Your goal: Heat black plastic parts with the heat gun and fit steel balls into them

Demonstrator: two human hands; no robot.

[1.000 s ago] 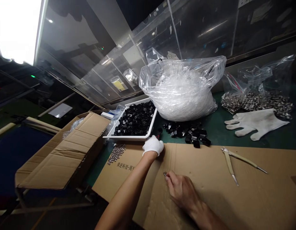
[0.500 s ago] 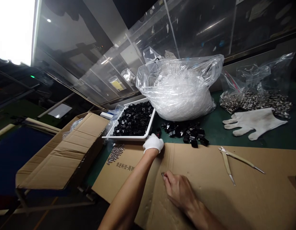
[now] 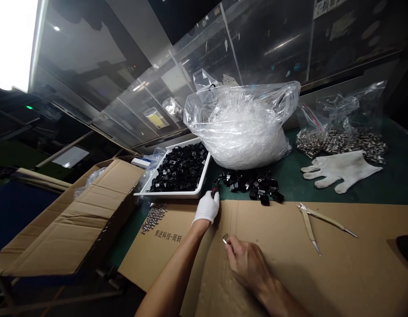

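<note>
Pinching metal pc point(image 3: 226, 238) in bare R hand point(image 3: 246, 259); gloved L hand point(image 3: 207, 208) maybe gripping dark tool point(image 3: 214, 189), by white tray point(image 3: 167, 195)

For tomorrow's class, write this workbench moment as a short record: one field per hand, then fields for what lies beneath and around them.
Left hand: white-gloved, gripping a small dark item
Right hand: bare, holding a small metal piece
Beneath: cardboard sheet
Nearby: white tray of black parts; loose black parts
Further: cream-handled pliers; white glove; bag of metal parts
</note>
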